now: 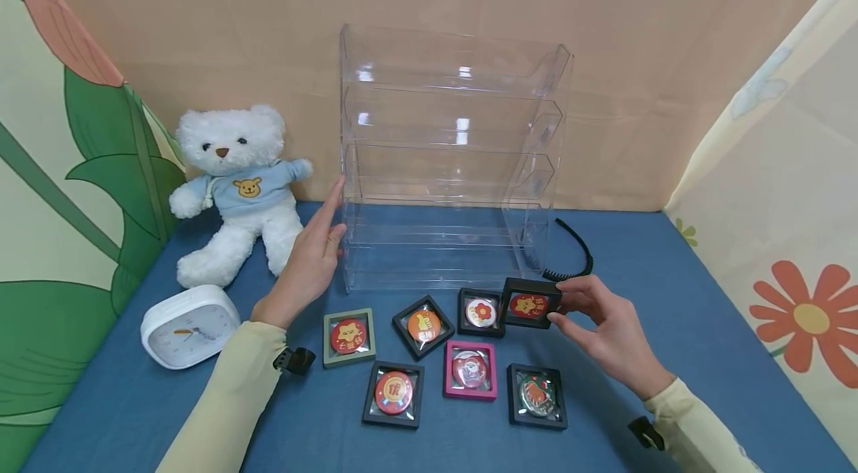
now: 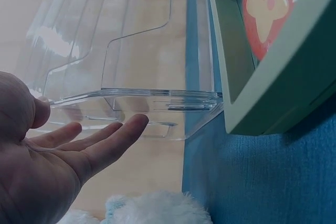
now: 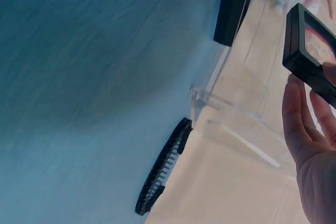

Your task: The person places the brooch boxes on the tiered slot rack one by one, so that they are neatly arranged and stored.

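My right hand [image 1: 606, 328] pinches the right edge of a black square display frame [image 1: 519, 318] holding a round red badge with a yellow figure. The frame is held upright, beside another black frame [image 1: 467, 324] with a red flower badge. In the right wrist view, fingers [image 3: 299, 114] grip the black case [image 3: 295, 43]. At the left side of a clear tiered plastic rack [image 1: 429, 257], my left hand [image 1: 304, 264] has its fingers extended; the fingertips appear to touch it. In the left wrist view, a green frame [image 2: 283, 108] stands close to the camera.
A black comb-like hoop [image 1: 582, 246] lies right of the rack. Several more framed badges, including a pink frame [image 1: 447, 376], lie on the blue cloth [image 1: 302, 428]. On the left are a white teddy bear [image 1: 231, 134] and a white clock [image 1: 191, 325].
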The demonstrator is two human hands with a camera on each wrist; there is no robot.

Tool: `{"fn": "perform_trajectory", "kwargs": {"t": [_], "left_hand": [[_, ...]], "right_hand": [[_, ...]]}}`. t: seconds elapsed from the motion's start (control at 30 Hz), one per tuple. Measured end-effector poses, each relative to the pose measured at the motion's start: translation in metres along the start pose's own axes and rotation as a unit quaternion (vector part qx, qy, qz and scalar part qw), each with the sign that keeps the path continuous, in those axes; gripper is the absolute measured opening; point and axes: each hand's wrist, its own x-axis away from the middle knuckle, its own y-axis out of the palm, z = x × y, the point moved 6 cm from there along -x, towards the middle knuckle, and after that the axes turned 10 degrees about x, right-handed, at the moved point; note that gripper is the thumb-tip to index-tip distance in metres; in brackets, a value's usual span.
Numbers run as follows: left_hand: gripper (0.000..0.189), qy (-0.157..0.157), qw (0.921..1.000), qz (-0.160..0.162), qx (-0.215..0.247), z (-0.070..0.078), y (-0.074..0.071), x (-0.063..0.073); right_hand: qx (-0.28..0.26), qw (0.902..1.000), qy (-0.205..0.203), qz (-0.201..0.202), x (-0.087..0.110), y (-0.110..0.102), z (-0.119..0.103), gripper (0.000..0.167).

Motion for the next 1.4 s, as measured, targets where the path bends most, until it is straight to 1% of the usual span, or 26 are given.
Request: {"fn": "perform_trajectory", "kwargs": {"t": [0.17,0.4,0.6,0.8,1.0,1.23,1.4], "left_hand": [[0.072,0.005,1.0,0.001,-0.005,0.0,-0.001,0.0],[0.073,0.008,1.0,-0.001,0.004,0.002,-0.002,0.0],[0.072,0.011,0.9999,0.001,-0.001,0.002,-0.002,-0.003],[0.072,0.008,1.0,-0.001,0.003,0.001,-0.002,-0.002],[0.072,0.004,1.0,0.001,0.008,0.001,-0.001,-0.002],[0.074,0.003,1.0,0.001,0.005,0.002,0.0,-0.001],[0.075,0.001,1.0,0.002,0.004,0.001,-0.001,0.0]], "right_hand": [[-0.001,1.0,-0.006,0.003,-0.009,0.007,-0.007,0.05],[-0.008,0.9993,-0.036,0.008,-0.021,0.016,-0.015,0.051],[-0.008,0.999,-0.041,0.013,-0.032,0.019,-0.02,0.052],[-0.034,0.998,-0.051,0.018,-0.042,0.023,-0.024,0.049],[-0.052,0.9964,-0.06,0.028,-0.056,0.025,-0.032,0.048],[-0.06,0.9941,-0.078,0.045,-0.071,0.021,-0.038,0.046],[-0.07,0.9934,-0.08,0.044,-0.082,0.021,-0.041,0.046]]}}
